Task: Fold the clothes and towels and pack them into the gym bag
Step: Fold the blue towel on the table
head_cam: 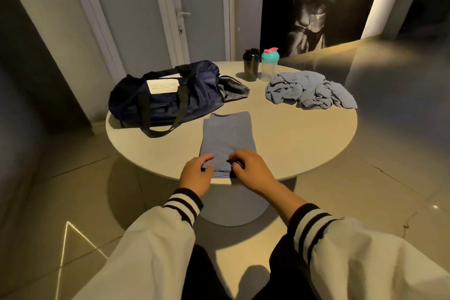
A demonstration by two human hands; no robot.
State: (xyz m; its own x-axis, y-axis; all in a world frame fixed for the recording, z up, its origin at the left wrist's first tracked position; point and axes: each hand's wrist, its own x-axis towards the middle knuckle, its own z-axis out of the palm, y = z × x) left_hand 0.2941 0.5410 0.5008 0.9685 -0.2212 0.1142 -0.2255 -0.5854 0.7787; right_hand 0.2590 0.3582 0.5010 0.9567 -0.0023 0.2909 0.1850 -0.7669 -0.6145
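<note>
A blue cloth (227, 139), folded into a long narrow strip, lies flat on the round white table (304, 143) and reaches to its near edge. My left hand (196, 175) and my right hand (250, 169) both pinch the strip's near end, thumbs under and fingers on top. A navy gym bag (168, 97) with black straps lies on the table's left side, its right end unzipped and gaping. A crumpled blue garment (309, 91) is heaped at the table's far right.
Two shaker bottles stand at the table's far edge: a black shaker bottle (251, 64) and a clear shaker bottle with a teal lid (269, 64). Closed doors are behind the table, with a dark wall poster to the right. Tiled floor surrounds the table's pedestal.
</note>
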